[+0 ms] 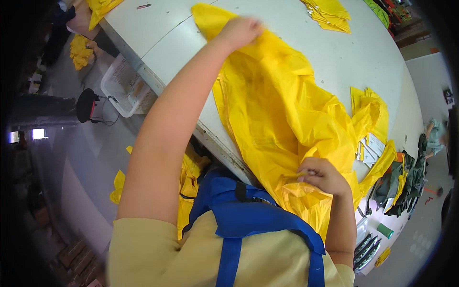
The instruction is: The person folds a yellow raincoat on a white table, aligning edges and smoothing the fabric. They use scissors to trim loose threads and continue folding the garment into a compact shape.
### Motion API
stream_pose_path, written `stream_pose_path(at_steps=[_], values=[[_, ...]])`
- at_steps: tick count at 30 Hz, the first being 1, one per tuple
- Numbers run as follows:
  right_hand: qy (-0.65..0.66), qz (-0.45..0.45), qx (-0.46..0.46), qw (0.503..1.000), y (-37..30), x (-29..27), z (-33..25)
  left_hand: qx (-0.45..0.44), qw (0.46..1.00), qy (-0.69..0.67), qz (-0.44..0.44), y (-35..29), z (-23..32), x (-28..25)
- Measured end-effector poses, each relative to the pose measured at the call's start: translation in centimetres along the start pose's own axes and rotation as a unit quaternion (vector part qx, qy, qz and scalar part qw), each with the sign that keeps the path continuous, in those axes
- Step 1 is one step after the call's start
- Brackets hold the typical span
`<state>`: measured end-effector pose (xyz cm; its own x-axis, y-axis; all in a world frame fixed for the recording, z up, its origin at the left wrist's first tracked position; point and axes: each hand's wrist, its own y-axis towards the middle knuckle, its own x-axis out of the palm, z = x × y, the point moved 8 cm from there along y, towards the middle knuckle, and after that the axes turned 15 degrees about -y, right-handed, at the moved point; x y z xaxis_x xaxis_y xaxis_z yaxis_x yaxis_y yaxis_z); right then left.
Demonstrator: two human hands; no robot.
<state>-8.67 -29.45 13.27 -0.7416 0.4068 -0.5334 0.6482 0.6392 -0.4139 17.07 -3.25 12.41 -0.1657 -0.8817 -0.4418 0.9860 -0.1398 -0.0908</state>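
A large, crumpled piece of thin yellow fabric (287, 105), slightly shiny, stretches across the white table and hangs over its near edge toward my lap. My left hand (243, 32), blurred, reaches far out with its fingers closed on the fabric's upper part. Nearer my body, my right hand (326, 175) has curled fingers pinching a fold of the same fabric. Whether the piece is a whole garment cannot be made out. My blue apron (253, 213) lies beside the hanging fabric.
The white table (172, 52) carries folded yellow pieces (330, 14) at the far side and more yellow fabric (373, 112) on the right. Dark garments (406, 184) and a green spool (385, 230) lie farther right. A white plastic basket (126, 86) stands left of the table.
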Motion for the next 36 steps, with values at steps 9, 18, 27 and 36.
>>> stream_pose_path(at_steps=[9, 18, 27, 36], values=[[0.168, 0.169, 0.096, 0.966, 0.0, -2.9, 4.5, -0.049, 0.977, -0.001, 0.207, -5.8, -14.6, -0.9], [-0.048, 0.086, -0.059, 0.993, 7.6, 4.4, 1.8, -0.083, 0.985, 0.097, 0.119, -7.9, -17.5, 2.6], [0.019, -0.019, 0.099, 0.995, 7.7, 4.7, 4.5, 0.098, 0.982, -0.072, 0.143, -11.0, -9.1, -3.0], [-0.052, 0.463, 0.286, 0.837, -4.4, -16.9, 22.4, 0.137, 0.962, -0.212, 0.108, -17.7, -5.9, -6.4]])
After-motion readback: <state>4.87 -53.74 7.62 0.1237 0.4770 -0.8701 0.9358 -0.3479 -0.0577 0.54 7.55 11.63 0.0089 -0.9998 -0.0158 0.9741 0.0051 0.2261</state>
